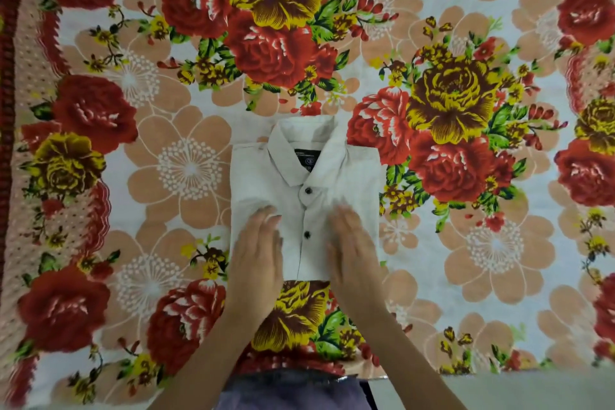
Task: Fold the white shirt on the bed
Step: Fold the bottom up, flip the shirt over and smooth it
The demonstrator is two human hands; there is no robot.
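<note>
The white shirt (304,173) lies on the bed as a compact folded rectangle, collar at the far end, dark buttons running down the middle, a dark label inside the collar. My left hand (258,250) rests flat on its lower left part, fingers together and pointing away from me. On the lower right part my right hand (352,243) lies flat too, slightly blurred. Neither hand grips the cloth. Both hands cover the shirt's near corners.
The bed is covered by a floral sheet (466,143) with red and yellow roses, spreading wide on all sides of the shirt. A dark red border (8,110) runs along the left. The bed's near edge (466,374) is just below my forearms.
</note>
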